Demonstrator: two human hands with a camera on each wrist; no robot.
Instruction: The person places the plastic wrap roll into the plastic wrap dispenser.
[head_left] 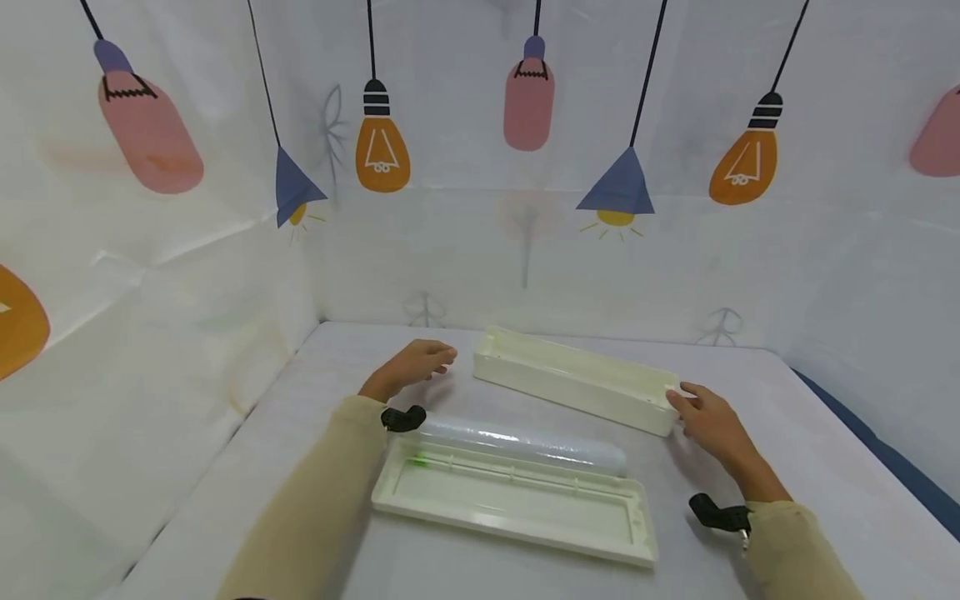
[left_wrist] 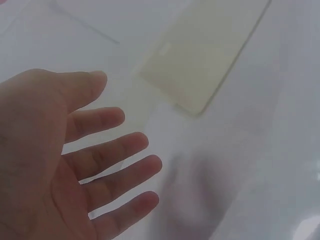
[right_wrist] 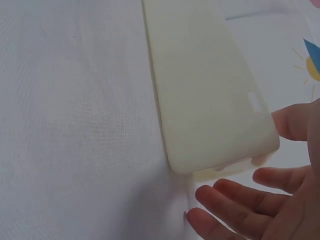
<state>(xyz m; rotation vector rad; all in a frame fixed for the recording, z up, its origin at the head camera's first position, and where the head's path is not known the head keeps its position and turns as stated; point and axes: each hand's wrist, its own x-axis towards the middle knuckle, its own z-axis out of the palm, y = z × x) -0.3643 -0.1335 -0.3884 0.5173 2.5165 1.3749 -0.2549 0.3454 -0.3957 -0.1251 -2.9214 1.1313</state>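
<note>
Only the head view shows the shallow cream plastic lid [head_left: 517,502]; behind lies a clear film roll [head_left: 525,442], left end hidden. Farther, the right hand [head_left: 712,423], relaxed, touches a long cream plastic box [head_left: 570,392]; left hand [head_left: 412,367] empty, loose.

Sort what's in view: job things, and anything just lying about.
Likely the job:
cream box, right hand at one end
shallow cream tray, perhaps its lid
clear plastic roll beside the tray

Probably just around it:
patterned wall sheet
white tabletop
black wrist devices
</note>
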